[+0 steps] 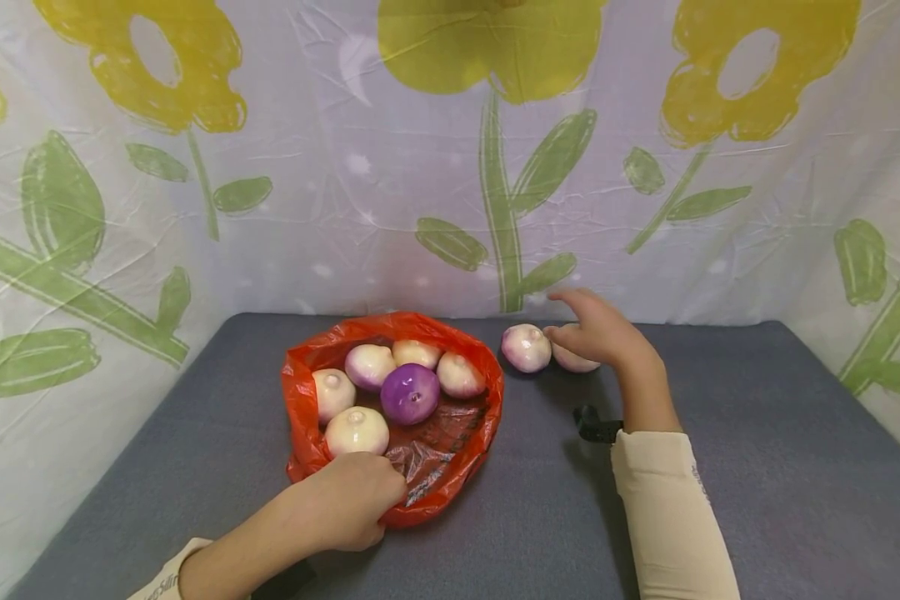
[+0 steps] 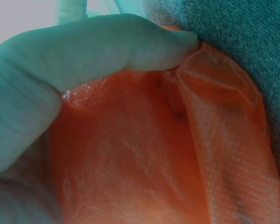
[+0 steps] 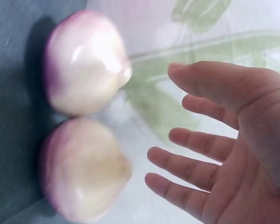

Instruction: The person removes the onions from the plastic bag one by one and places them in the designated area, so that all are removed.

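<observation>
A red plastic bag (image 1: 455,493) stands with its mouth spread wide, holding several pale onions (image 1: 357,431) and a deep purple onion (image 1: 410,394). My left hand (image 1: 348,498) grips the near rim of the bag; in the left wrist view the thumb presses against the folded red plastic (image 2: 224,88). To the right of the bag, two white-and-purple onions (image 3: 86,60) (image 1: 526,347) sit side by side, touching. Over them hovers my right hand (image 3: 224,149), fingers spread and holding nothing. In the head view it partly hides the right onion (image 1: 576,359).
A dark grey cloth-covered table (image 1: 757,467) lies under everything. Behind it hangs a curtain (image 1: 307,225) printed with yellow flowers and green leaves, which also closes off both sides. A black strap-like piece (image 1: 596,425) shows at the right wrist.
</observation>
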`<state>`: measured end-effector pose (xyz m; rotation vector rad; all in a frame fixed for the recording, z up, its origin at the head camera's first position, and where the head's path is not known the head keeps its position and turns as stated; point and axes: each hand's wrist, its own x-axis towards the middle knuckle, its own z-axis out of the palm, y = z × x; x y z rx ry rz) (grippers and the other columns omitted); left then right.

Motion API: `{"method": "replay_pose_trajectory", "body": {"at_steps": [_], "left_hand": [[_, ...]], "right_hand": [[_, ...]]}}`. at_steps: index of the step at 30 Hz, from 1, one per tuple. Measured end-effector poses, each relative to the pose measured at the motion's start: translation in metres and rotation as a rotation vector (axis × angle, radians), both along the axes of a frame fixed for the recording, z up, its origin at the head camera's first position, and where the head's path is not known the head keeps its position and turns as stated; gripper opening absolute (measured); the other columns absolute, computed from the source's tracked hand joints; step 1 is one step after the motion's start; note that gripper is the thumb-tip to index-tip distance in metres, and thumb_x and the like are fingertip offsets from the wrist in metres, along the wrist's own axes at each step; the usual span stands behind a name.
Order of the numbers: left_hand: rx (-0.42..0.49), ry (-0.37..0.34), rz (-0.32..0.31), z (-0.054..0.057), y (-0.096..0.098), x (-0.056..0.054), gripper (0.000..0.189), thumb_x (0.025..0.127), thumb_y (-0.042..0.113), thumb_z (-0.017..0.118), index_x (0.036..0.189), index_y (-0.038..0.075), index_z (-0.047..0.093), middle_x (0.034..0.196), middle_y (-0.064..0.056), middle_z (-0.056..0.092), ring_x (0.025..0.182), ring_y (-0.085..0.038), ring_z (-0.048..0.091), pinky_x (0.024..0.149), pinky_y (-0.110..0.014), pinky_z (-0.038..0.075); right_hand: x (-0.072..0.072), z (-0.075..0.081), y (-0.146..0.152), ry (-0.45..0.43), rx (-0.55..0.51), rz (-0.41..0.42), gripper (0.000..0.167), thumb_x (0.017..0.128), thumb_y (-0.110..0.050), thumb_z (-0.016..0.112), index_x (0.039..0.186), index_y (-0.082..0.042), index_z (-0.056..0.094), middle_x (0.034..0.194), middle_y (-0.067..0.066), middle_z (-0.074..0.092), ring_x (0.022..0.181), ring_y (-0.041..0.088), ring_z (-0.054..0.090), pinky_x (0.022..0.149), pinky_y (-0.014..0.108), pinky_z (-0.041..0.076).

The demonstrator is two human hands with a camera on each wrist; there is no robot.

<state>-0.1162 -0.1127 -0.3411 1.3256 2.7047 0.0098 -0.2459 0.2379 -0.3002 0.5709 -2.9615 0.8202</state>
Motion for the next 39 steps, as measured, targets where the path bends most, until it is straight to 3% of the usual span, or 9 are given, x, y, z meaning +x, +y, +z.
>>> {"method": "replay_pose_trajectory", "body": {"at_steps": [9, 15, 23, 30, 34, 39], "left_hand": [[-0.003, 0.006, -0.005, -0.001, 0.000, 0.000, 0.022, 0.065, 0.013, 0.085, 0.074, 0.016, 0.066, 0.062, 0.008, 0.050, 0.055, -0.010, 0.040, 0.056, -0.027, 0.041], [0.001, 0.030, -0.020, 0.000, -0.001, 0.002, 0.022, 0.064, 0.012, 0.084, 0.072, 0.016, 0.064, 0.061, 0.007, 0.049, 0.054, -0.010, 0.039, 0.054, -0.027, 0.040], [-0.002, -0.004, -0.005, 0.001, -0.001, 0.000, 0.022, 0.065, 0.013, 0.085, 0.075, 0.015, 0.066, 0.061, 0.008, 0.050, 0.054, -0.009, 0.040, 0.055, -0.026, 0.040], [-0.002, -0.030, 0.009, 0.002, -0.001, 0.000, 0.022, 0.065, 0.014, 0.086, 0.076, 0.015, 0.067, 0.061, 0.008, 0.050, 0.055, -0.009, 0.041, 0.055, -0.026, 0.041], [0.001, -0.023, 0.004, 0.002, 0.000, 0.000, 0.022, 0.065, 0.014, 0.086, 0.075, 0.015, 0.066, 0.061, 0.008, 0.049, 0.054, -0.009, 0.040, 0.055, -0.026, 0.041], [-0.003, 0.000, 0.002, 0.002, 0.000, 0.000, 0.022, 0.064, 0.014, 0.086, 0.074, 0.015, 0.066, 0.061, 0.008, 0.050, 0.054, -0.010, 0.040, 0.055, -0.027, 0.041]], "right_hand": [[0.011, 0.016, -0.035, 0.155, 0.035, 0.071, 0.052, 0.092, -0.019, 0.067, 0.139, -0.001, 0.054, 0.142, 0.022, 0.051, 0.132, 0.038, 0.045, 0.108, 0.054, 0.032], [0.023, 0.023, -0.067, 0.241, 0.060, 0.171, 0.051, 0.092, -0.021, 0.070, 0.138, -0.004, 0.056, 0.139, 0.017, 0.054, 0.123, 0.034, 0.054, 0.101, 0.051, 0.041], [0.034, 0.021, -0.099, 0.345, 0.017, 0.323, 0.040, 0.091, -0.014, 0.069, 0.129, -0.004, 0.062, 0.132, 0.012, 0.058, 0.121, 0.028, 0.056, 0.100, 0.045, 0.044], [0.034, 0.009, -0.125, 0.250, -0.075, 0.488, 0.032, 0.091, -0.010, 0.063, 0.122, -0.003, 0.065, 0.126, 0.011, 0.061, 0.116, 0.024, 0.057, 0.101, 0.035, 0.043], [0.034, 0.001, -0.131, 0.197, -0.027, 0.494, 0.028, 0.092, -0.006, 0.060, 0.119, -0.001, 0.065, 0.119, 0.011, 0.063, 0.105, 0.025, 0.058, 0.095, 0.035, 0.046], [0.033, -0.005, -0.134, 0.147, 0.092, 0.462, 0.029, 0.093, -0.002, 0.055, 0.120, -0.001, 0.065, 0.118, 0.014, 0.064, 0.106, 0.024, 0.060, 0.097, 0.037, 0.046]]}}
